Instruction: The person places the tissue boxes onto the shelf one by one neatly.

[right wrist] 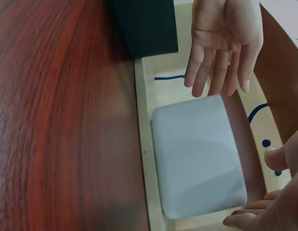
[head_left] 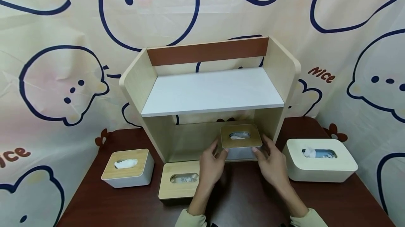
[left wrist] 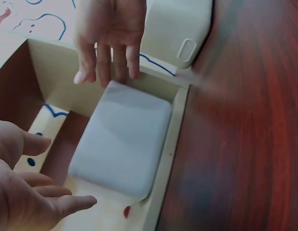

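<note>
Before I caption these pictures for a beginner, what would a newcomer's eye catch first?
Probably the pale shelf unit standing mid-view on the dark table. Next, the wood-topped tissue box on its lower level, between the left hand and right hand. Bold navy cartoon outlines mark the backdrop behind.

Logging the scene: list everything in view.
Shelved tissue box: one, white, wooden lid, lower tier right
Left tissue box: one, white, wooden lid, desk left
Front tissue box: one, black, wooden lid, shelf's front left
Large tissue box: one, cream, desk right
Tissues: count unclear, mostly white, box openings
Desktop shelf: one, cream, white and brown, desk rear
Desk: one, dark brown, beneath
Printed backdrop: count unclear, cream with navy, behind
Cropped items: count unclear, black, bottom edge
Left grip, right grip: two, bare, flanking shelved tissue box
Sleeves: two, pale green, bottom
</note>
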Tool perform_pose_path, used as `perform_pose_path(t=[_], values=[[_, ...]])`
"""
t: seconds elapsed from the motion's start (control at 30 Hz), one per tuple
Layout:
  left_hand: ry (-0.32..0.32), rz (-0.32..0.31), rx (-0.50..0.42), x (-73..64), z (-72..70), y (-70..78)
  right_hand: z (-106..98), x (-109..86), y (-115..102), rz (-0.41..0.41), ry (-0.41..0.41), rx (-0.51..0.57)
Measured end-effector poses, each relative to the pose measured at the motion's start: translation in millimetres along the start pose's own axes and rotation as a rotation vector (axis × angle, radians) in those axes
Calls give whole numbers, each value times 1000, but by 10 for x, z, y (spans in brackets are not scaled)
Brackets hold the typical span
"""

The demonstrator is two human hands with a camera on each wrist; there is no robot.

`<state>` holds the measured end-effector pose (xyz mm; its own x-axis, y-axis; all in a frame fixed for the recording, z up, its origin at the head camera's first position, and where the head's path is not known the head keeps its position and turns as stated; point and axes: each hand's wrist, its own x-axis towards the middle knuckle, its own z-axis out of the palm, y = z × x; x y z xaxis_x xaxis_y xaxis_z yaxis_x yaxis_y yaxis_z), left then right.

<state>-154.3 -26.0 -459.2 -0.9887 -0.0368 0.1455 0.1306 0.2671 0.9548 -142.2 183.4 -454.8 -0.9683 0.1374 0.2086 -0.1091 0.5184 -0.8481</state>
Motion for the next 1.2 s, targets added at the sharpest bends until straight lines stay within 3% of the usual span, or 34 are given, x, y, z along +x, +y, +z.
perform_pose_path(t=[0.33,0.53,0.77,1.07,1.2], values=[[26,45,66,-80,-369,69,87,-186,-269,-120,54,-30],[41,42,134,-144,-625,38,221,-287,-388,-120,-29,21],[39,-24,281,-267,-937,-38,430,-409,-473,-133,-135,4],[47,16,395,-403,-1265,-155,643,-561,-508,-102,-272,41],[30,-11,419,-516,-1357,-193,726,-617,-504,-85,-319,41]])
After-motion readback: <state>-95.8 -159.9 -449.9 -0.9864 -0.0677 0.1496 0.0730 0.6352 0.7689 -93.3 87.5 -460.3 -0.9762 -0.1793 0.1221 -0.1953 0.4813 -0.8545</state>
